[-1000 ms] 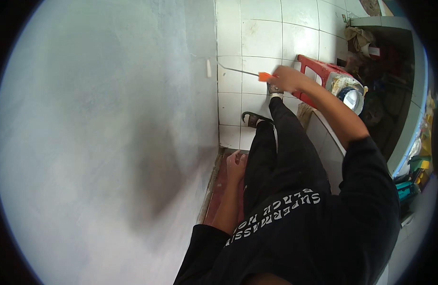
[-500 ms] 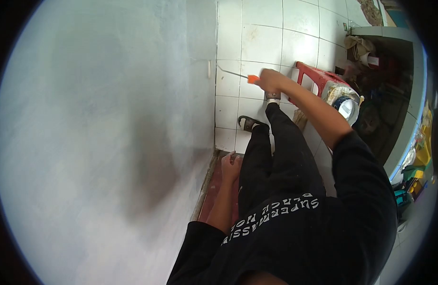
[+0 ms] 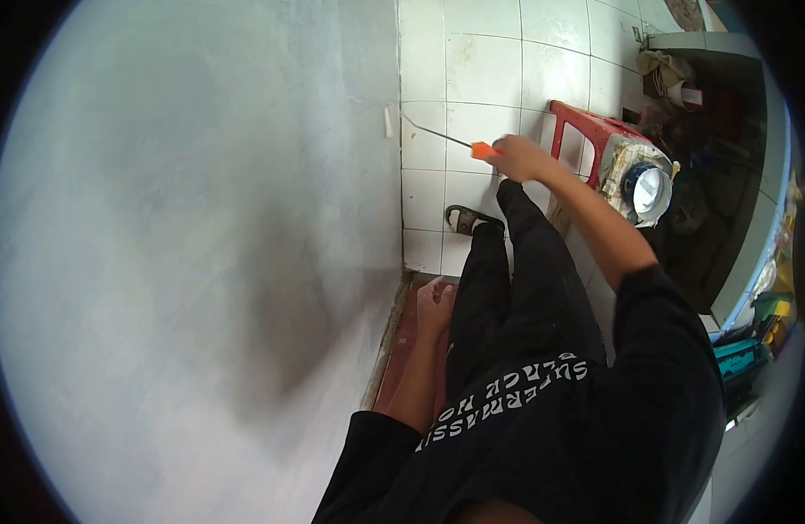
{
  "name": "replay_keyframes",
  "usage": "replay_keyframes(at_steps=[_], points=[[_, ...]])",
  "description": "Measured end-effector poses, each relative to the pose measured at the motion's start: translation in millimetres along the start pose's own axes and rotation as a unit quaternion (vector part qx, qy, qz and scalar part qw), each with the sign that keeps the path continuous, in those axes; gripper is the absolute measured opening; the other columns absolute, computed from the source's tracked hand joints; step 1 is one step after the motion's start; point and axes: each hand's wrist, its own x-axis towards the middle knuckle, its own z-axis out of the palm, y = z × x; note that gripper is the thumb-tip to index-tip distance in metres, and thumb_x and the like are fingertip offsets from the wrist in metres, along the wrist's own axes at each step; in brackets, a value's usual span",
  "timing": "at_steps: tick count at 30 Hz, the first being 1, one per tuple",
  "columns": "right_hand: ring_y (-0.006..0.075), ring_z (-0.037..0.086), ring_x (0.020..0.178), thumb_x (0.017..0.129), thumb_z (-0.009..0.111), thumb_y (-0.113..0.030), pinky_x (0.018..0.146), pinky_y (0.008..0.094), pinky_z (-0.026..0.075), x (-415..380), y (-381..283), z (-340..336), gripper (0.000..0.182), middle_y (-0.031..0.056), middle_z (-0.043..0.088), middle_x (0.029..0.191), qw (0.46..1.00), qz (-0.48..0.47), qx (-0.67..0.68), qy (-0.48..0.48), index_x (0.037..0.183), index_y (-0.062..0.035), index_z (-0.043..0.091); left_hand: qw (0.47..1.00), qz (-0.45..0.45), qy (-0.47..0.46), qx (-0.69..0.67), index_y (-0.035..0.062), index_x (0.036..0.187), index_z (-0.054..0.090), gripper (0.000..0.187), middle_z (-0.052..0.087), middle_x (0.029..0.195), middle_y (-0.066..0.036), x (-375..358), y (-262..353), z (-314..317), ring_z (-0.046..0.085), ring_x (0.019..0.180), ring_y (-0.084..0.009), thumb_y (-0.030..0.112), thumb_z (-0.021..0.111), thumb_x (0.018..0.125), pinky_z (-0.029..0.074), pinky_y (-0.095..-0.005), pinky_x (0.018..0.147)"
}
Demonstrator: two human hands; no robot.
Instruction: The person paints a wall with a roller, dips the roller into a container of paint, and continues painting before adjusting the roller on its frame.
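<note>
My right hand (image 3: 518, 159) is wrapped round the orange handle of a small paint roller (image 3: 483, 150). Its thin metal rod runs left to a white roller head (image 3: 387, 122) against the pale grey wall (image 3: 201, 175). Low beside my left leg, my left hand (image 3: 435, 303) hangs near the wall's edge with its fingers curled but apart, and nothing shows in it.
A red plastic stool (image 3: 586, 127) stands on the white tiled floor (image 3: 481, 74), bearing an open tub of white paint (image 3: 651, 192). Right of it is a tiled recess with cluttered items. A teal object (image 3: 741, 358) lies at the far right.
The view has shifted slightly, so the hands, legs and stool sit a little differently in frame. My right hand still holds the roller, whose head remains at the wall near the floor edge.
</note>
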Motion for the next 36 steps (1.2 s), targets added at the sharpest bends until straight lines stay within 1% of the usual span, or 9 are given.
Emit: replay_keyframes(at_steps=[3, 5, 9, 17, 20, 25, 31, 32, 36], points=[[0.0381, 0.059, 0.104, 0.092, 0.057, -0.038, 0.092, 0.0424, 0.045, -120.9, 5.0, -34.6, 0.043, 0.0221, 0.063, 0.109, 0.995, -0.032, -0.007, 0.090, 0.118, -0.0052, 0.065, 1.000, 0.028, 0.005, 0.003, 0.0070, 0.121, 0.062, 0.039, 0.058, 0.108, -0.015, 3.6, -11.0, -3.1, 0.056, 0.093, -0.0278, 0.030, 0.063, 0.089, 0.047, -0.0372, 0.084], [0.0354, 0.055, 0.113, 0.092, 0.058, -0.040, 0.095, 0.0418, 0.043, -172.5, -0.9, -61.3, 0.046, 0.0217, 0.062, 0.114, 0.998, -0.031, 0.000, 0.051, 0.121, -0.0049, 0.064, 1.000, 0.028, 0.000, 0.013, 0.0074, 0.120, 0.063, 0.038, 0.058, 0.107, -0.015, 5.3, -17.0, -7.0, 0.056, 0.093, -0.0281, 0.029, 0.063, 0.089, 0.047, -0.0372, 0.084], [0.0386, 0.061, 0.099, 0.091, 0.059, -0.035, 0.088, 0.0439, 0.046, -189.3, 14.2, -24.4, 0.041, 0.0230, 0.065, 0.102, 0.996, 0.009, 0.063, 0.068, 0.114, -0.0013, 0.066, 0.999, 0.030, 0.000, 0.035, 0.0082, 0.122, 0.063, 0.038, 0.058, 0.101, -0.012, 1.0, -24.0, -11.0, 0.057, 0.090, -0.0231, 0.028, 0.065, 0.089, 0.048, -0.0348, 0.083], [0.0404, 0.063, 0.101, 0.088, 0.056, -0.035, 0.083, 0.0462, 0.051, 26.8, 47.9, 164.8, 0.041, 0.0301, 0.065, 0.101, 0.999, 0.018, -0.025, 0.025, 0.095, 0.0047, 0.068, 1.000, 0.004, -0.018, 0.010, 0.0094, 0.121, 0.063, 0.036, 0.059, 0.109, -0.014, -18.3, -59.1, -19.1, 0.056, 0.094, -0.0269, 0.028, 0.064, 0.089, 0.047, -0.0372, 0.085], [0.0375, 0.065, 0.103, 0.086, 0.059, -0.022, 0.085, 0.0434, 0.053, 70.0, 13.9, 179.8, 0.031, 0.0243, 0.067, 0.108, 0.991, 0.104, 0.065, 0.043, 0.103, 0.0020, 0.067, 0.998, 0.007, -0.038, 0.042, 0.0089, 0.122, 0.062, 0.037, 0.059, 0.110, -0.015, -30.1, -88.3, -26.0, 0.058, 0.097, -0.0261, 0.027, 0.065, 0.090, 0.048, -0.0371, 0.087], [0.0370, 0.065, 0.103, 0.086, 0.059, -0.024, 0.084, 0.0431, 0.053, 96.0, -7.9, 182.1, 0.032, 0.0233, 0.067, 0.108, 0.997, 0.053, 0.048, 0.038, 0.105, 0.0011, 0.066, 0.996, -0.033, -0.052, 0.056, 0.0100, 0.123, 0.061, 0.038, 0.058, 0.110, -0.016, -45.9, -116.0, -40.3, 0.057, 0.102, -0.0291, 0.030, 0.065, 0.091, 0.047, -0.0390, 0.090], [0.0401, 0.066, 0.076, 0.091, 0.056, -0.031, 0.072, 0.0471, 0.050, -77.4, 6.6, 97.9, 0.037, 0.0264, 0.065, 0.078, 0.997, -0.051, 0.053, 0.036, 0.084, 0.0040, 0.067, 0.998, -0.024, -0.046, 0.047, 0.0100, 0.122, 0.063, 0.038, 0.059, 0.107, -0.015, -37.1, -121.8, -46.7, 0.057, 0.101, -0.0283, 0.030, 0.065, 0.090, 0.047, -0.0388, 0.089], [0.0382, 0.065, 0.080, 0.092, 0.055, -0.034, 0.074, 0.0458, 0.050, -137.6, -15.5, 58.8, 0.038, 0.0241, 0.065, 0.081, 0.997, 0.014, 0.079, -0.023, 0.094, 0.0019, 0.068, 0.998, -0.009, -0.043, 0.043, 0.0096, 0.121, 0.062, 0.038, 0.059, 0.107, -0.015, -33.9, -118.5, -45.4, 0.058, 0.100, -0.0281, 0.030, 0.065, 0.090, 0.047, -0.0387, 0.089], [0.0362, 0.063, 0.086, 0.093, 0.054, -0.032, 0.078, 0.0442, 0.048, -232.8, -19.6, 18.0, 0.036, 0.0224, 0.064, 0.087, 0.995, -0.067, 0.048, 0.047, 0.107, -0.0011, 0.067, 0.997, 0.007, -0.057, 0.046, 0.0073, 0.124, 0.061, 0.038, 0.061, 0.112, -0.018, -20.1, -97.4, -35.2, 0.060, 0.100, -0.0280, 0.027, 0.064, 0.091, 0.048, -0.0373, 0.090]])
